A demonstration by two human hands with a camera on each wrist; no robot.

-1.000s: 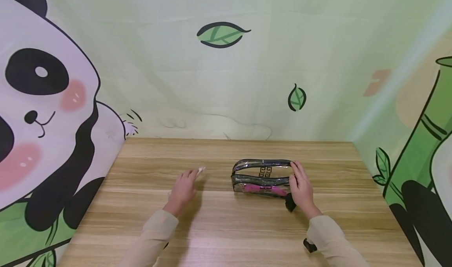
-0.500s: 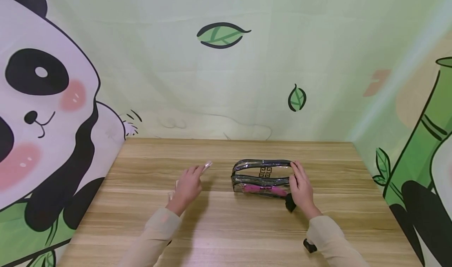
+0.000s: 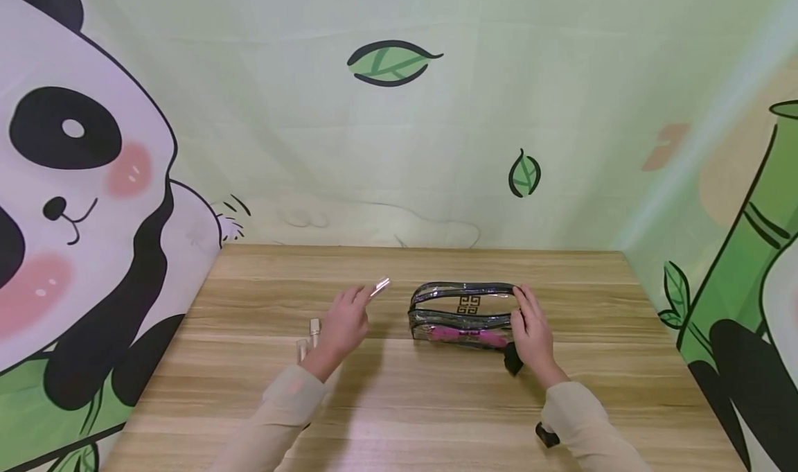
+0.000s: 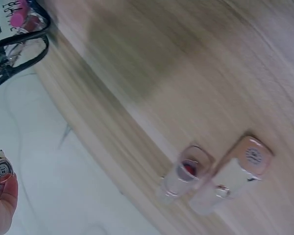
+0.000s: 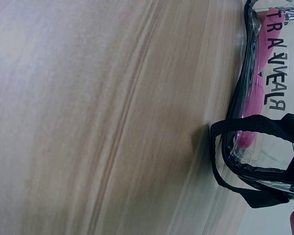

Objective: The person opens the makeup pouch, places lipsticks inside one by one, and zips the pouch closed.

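Observation:
In the head view my left hand [image 3: 349, 323] pinches a slim, shiny lip gloss tube [image 3: 379, 287], its tip pointing toward the pouch and apart from it. The tube's labelled round end [image 4: 2, 170] shows between the fingertips in the left wrist view. My right hand [image 3: 531, 330] holds the right end of a clear cosmetic pouch [image 3: 467, 304], thumb in front and fingers over the top edge. The pouch has black trim, a black printed logo and a black strap loop [image 5: 255, 125]. Inside lies a pink object [image 5: 252, 105], partly hidden by the print.
Two clear-capped cosmetic tubes lie close together beside my left wrist, one with red inside [image 4: 183, 171] and one with a peach-coloured end [image 4: 250, 156]. The wooden table [image 3: 411, 409] meets a panda-printed backdrop [image 3: 299, 111] behind.
My left hand has moved right and slightly away from me with the lip gloss tube, toward the pouch, uncovering the two tubes on the table. My right hand and the pouch have stayed put.

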